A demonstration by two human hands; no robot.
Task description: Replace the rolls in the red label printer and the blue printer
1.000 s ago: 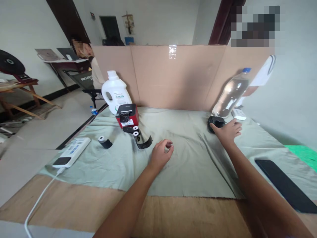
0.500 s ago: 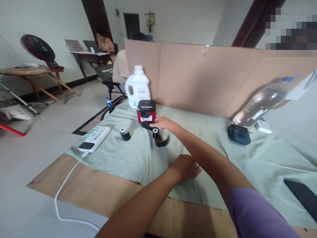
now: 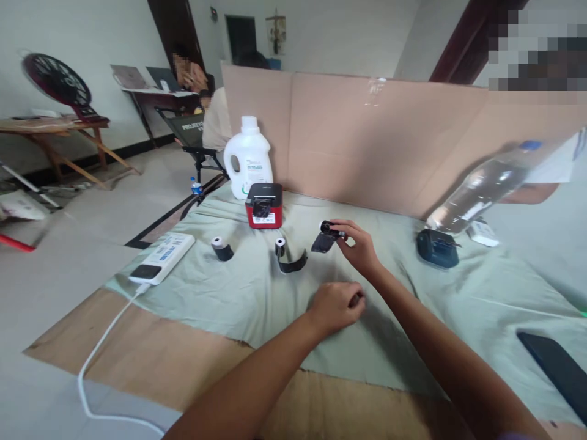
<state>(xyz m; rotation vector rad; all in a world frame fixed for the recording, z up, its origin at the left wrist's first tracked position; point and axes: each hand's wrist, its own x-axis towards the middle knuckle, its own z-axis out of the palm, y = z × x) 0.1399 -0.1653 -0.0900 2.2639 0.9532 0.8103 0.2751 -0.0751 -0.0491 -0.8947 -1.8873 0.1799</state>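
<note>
My right hand (image 3: pixel 356 245) pinches a small black-sided paper roll (image 3: pixel 323 239), held above the cloth with its loose end hanging down to the left. Nearer to me, my left hand (image 3: pixel 338 307) is curled closed on the cloth; whatever its fingers may hold is hidden. Left of the held roll stands another paper roll (image 3: pixel 280 247), its dark strip curling out to the right. Farther left is a third paper roll (image 3: pixel 221 249), also partly unwound. Behind them sits a red and black receipt printer (image 3: pixel 265 206) with a dark strip hanging over its front.
A white jug (image 3: pixel 250 160) stands behind the printer, before a cardboard screen (image 3: pixel 358 140). At left lies a white power strip (image 3: pixel 164 259) with its cable. On the right are a tilted clear bottle (image 3: pixel 481 189), a dark device (image 3: pixel 438 247) and a black phone (image 3: pixel 553 370). People sit beyond.
My right hand has moved right from in front of the printer, bringing the pinched paper roll with it. My left hand stays curled in nearly the same spot. The view has shifted slightly.
</note>
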